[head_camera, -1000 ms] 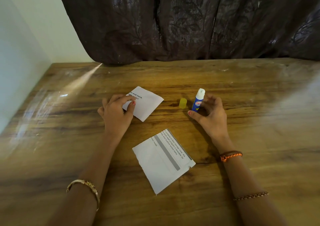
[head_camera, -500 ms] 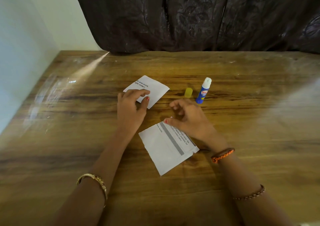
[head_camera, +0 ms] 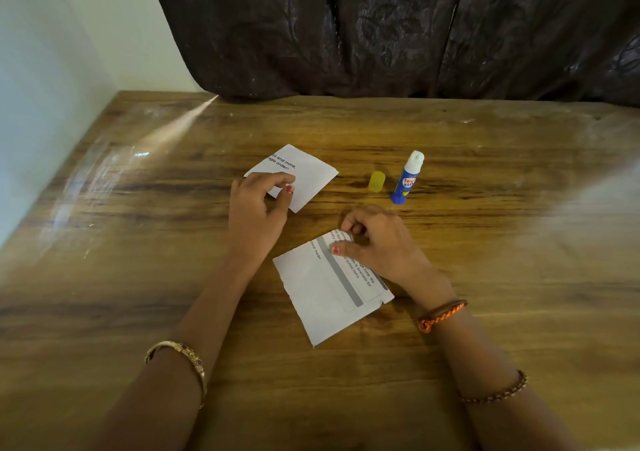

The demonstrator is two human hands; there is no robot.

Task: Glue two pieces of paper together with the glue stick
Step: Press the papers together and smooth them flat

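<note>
The glue stick (head_camera: 407,178), a slim blue tube with its white tip bared, stands upright on the wooden surface (head_camera: 502,242). Just left of it sits its stubby yellow cap (head_camera: 376,181). Farther left lies the small paper (head_camera: 294,177), a white square with printed lines, its near corner pinched by the left hand (head_camera: 258,208). Nearer the person than the glue stick lies the larger paper (head_camera: 329,291), ragged along one edge; the right hand (head_camera: 379,242) seems to pinch its far corner, thumb on top. Bare glossy wood stretches right of the glue stick.
</note>
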